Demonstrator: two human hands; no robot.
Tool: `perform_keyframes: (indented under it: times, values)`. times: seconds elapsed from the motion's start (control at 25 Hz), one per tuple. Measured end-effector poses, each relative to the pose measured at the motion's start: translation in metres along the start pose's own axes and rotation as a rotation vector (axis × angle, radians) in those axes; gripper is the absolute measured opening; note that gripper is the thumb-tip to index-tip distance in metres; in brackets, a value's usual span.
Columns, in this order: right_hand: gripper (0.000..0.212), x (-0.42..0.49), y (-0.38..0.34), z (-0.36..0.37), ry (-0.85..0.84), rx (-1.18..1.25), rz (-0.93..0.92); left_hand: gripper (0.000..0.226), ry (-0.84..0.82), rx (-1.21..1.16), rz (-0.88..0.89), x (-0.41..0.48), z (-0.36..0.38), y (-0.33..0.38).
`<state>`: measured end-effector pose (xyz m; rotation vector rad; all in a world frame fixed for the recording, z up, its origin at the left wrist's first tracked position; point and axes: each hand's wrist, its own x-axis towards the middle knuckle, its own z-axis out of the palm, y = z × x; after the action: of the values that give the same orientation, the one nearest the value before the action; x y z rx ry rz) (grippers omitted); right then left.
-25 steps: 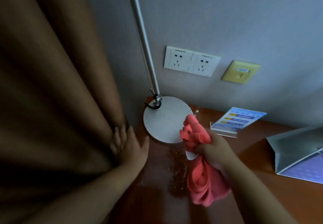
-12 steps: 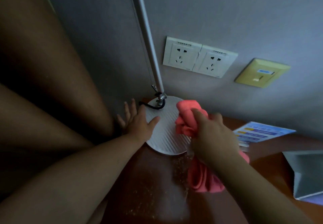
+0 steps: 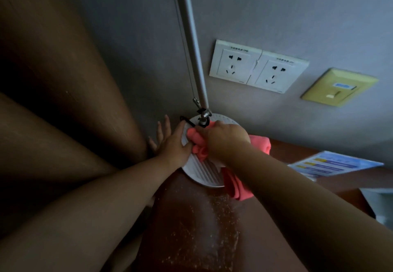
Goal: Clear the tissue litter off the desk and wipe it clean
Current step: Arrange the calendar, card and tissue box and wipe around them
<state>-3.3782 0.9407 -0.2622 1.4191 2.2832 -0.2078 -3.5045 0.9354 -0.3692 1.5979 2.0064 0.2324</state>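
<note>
Wiping step: our right hand [image 3: 223, 139] grips the bunched pink cloth [image 3: 260, 145] on the ribbed white lamp base [image 3: 204, 171], while our left hand [image 3: 173, 144] lies flat with fingers [image 3: 167, 124] straight, steadying its rim; next, we judge, the speckled counter [image 3: 187, 240] needs sweeping.

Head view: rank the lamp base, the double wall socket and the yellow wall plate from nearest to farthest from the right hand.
1. Lamp base: directly under the right hand, which presses a pink cloth onto it.
2. Double wall socket: on the wall, above and to the right.
3. Yellow wall plate: farther right along the same wall.
</note>
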Motion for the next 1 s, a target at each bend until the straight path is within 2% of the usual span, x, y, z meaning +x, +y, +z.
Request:
perform_keyframes:
  times: [0.08, 0.16, 0.24, 0.32, 0.4, 0.52, 0.6, 0.68, 0.84, 1.0]
  values:
    - [0.053, -0.008, 0.003, 0.004, -0.026, 0.034, -0.005, 0.073, -0.044, 0.059, 0.066, 0.001, -0.005, 0.0]
    - [0.051, -0.02, 0.008, 0.006, -0.16, 0.073, -0.033, 0.073, -0.068, 0.104, 0.133, 0.003, -0.011, 0.0]
    - [0.041, -0.033, 0.017, 0.001, -0.304, 0.217, -0.03, 0.074, -0.066, 0.092, 0.114, 0.005, -0.014, -0.001]
    - [0.033, -0.042, 0.03, -0.009, -0.267, 0.485, 0.074, 0.08, -0.067, 0.112, 0.075, 0.007, -0.013, -0.001]
    - [0.038, -0.044, 0.039, -0.016, -0.098, 0.563, 0.189, 0.08, -0.055, 0.152, 0.075, 0.005, -0.011, -0.002]
    - [0.035, -0.037, 0.04, -0.023, -0.01, 0.344, 0.328, 0.073, -0.052, 0.152, 0.124, 0.006, -0.016, -0.01]
    - [0.029, -0.026, 0.033, -0.023, 0.039, 0.18, 0.347, 0.071, -0.069, 0.154, 0.174, 0.011, -0.02, -0.018]
    - [0.028, -0.005, 0.024, -0.015, 0.145, 0.14, 0.342, 0.071, -0.102, 0.147, 0.205, 0.016, -0.024, -0.023]
    - [0.035, 0.032, 0.006, 0.015, 0.165, 0.004, 0.256, 0.069, -0.125, 0.113, 0.187, 0.02, -0.023, -0.025]
    - [0.034, 0.014, 0.003, 0.028, 0.218, -0.13, 0.133, 0.069, -0.049, 0.148, 0.205, 0.014, -0.018, -0.019]
